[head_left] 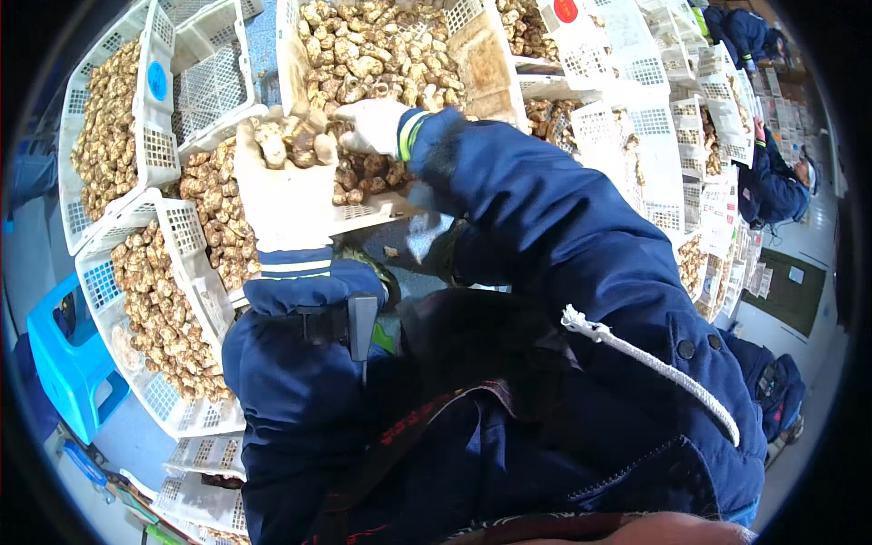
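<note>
My left hand (286,195), in a pale glove, is turned palm up and cups several brown-and-cream mushrooms (300,141). My right hand (372,121), also gloved, reaches in from the right. Its fingers are bent and meet a mushroom at the edge of my left palm; the fingertips are partly hidden. Both hands are above the near part of a white plastic crate (490,68). Inside it lies a heap of larger mushrooms (363,54), with darker ones below my right hand.
Crates of smaller mushrooms stand at the left, one upper-left crate (100,136) bearing a blue round tag (157,81). A blue plastic stool (64,363) is beside them. More crates (636,136) line the right side, where other people (777,182) work farther off.
</note>
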A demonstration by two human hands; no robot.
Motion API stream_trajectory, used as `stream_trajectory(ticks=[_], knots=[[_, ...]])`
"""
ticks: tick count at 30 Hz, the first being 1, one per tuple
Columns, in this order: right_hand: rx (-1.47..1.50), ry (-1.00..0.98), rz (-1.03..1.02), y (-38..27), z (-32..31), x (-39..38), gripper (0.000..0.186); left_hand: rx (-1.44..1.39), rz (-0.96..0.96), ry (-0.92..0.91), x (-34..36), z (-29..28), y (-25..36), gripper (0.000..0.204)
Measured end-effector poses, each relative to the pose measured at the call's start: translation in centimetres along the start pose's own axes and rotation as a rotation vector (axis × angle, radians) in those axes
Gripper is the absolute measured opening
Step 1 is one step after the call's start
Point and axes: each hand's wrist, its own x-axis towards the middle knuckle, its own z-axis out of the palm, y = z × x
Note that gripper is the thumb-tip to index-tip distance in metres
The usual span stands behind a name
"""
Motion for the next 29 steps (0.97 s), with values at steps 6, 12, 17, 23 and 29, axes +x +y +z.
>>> stream_trajectory(ticks=[6, 12, 17, 23, 29], knots=[[-0.036, -0.051, 0.13, -0.2, 1.5, 0.1, 0.052, 0.065, 0.046, 0.248, 0.0, 1.9, 0.3, 0.03], [0.339, 0.337, 0.237, 1.1, -5.7, -2.4, 0.055, -0.064, -0.001, 0.173, 0.4, -0.1, -0.1, 0.034], [0.466, 0.266, -0.177, -3.9, -9.4, -4.6, 0.041, -0.066, 0.011, 0.184, 0.3, -0.4, -0.3, 0.033], [-0.361, -0.236, 0.117, 3.6, -1.8, -3.2, 0.048, -0.079, -0.044, 0.114, 0.3, 1.0, -0.1, 0.035], [-0.401, -0.337, 0.23, 7.2, -2.6, -3.3, 0.058, -0.214, -0.235, -0.286, 2.1, -2.8, 0.0, 0.035]])
